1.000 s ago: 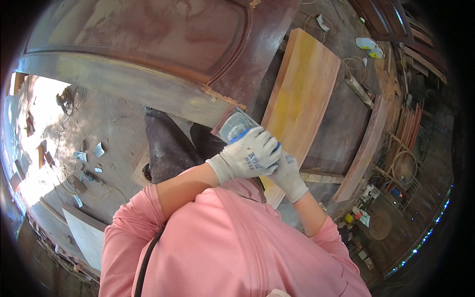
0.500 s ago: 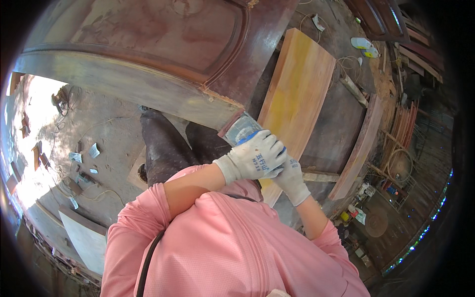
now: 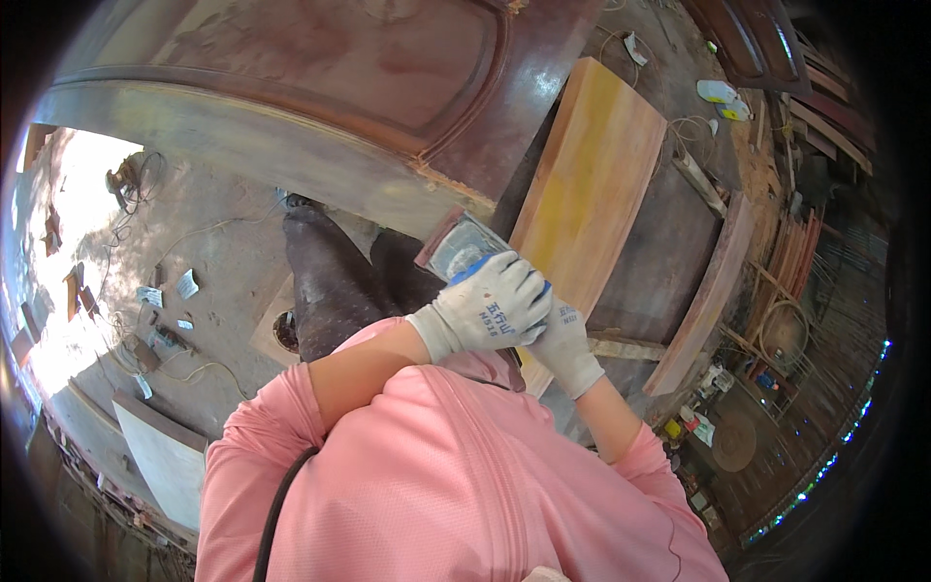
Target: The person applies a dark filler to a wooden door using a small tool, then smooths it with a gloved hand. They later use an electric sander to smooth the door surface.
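Note:
My left hand (image 3: pixel 490 301), in a white work glove with blue at the fingers, is closed round the back of a sander (image 3: pixel 464 248). That tool has a dusty grey rectangular body and a reddish-brown edge along its front. Close against the left glove is my right hand (image 3: pixel 562 344), also gloved and closed; its fingertips are largely hidden behind the left hand. The sander's head is at the near corner of a large brown wooden door (image 3: pixel 388 87) with a raised moulding. I cannot tell whether it touches the door's pale side edge (image 3: pixel 242 141).
A thick wooden board (image 3: pixel 587 175) with a yellow patch lies right of the door. Beyond it is a narrower plank (image 3: pixel 708 291). Cords and scraps litter the floor (image 3: pixel 228 262) at left. White bottles (image 3: pixel 718 92) are at the far right, near stacked timber.
My hands and the sander have shifted slightly left, and the sander's head has come away from the door's corner. The surroundings have slid a little to the right in view.

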Action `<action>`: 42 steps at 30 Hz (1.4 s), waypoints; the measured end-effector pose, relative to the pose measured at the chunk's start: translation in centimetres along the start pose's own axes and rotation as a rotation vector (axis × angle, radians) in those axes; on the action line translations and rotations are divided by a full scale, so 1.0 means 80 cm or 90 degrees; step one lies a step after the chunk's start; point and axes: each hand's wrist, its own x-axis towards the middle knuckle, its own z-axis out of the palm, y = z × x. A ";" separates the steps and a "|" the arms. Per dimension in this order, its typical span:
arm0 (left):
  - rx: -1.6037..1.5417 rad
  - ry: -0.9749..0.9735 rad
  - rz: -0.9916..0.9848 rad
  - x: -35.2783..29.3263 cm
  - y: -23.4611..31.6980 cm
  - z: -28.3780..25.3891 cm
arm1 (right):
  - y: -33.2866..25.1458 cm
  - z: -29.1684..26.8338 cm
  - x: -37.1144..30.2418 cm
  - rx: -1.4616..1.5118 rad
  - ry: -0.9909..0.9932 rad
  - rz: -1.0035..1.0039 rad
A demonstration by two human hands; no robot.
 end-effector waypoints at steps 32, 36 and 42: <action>0.134 0.122 -0.050 -0.042 -0.155 -0.150 | -0.167 0.010 0.198 -0.010 -0.029 -0.050; 0.045 0.059 -0.075 -0.031 -0.132 -0.127 | -0.137 -0.006 0.164 -0.046 -0.025 -0.068; 0.059 0.089 -0.073 -0.069 -0.164 -0.171 | -0.191 0.010 0.194 -0.028 -0.043 -0.124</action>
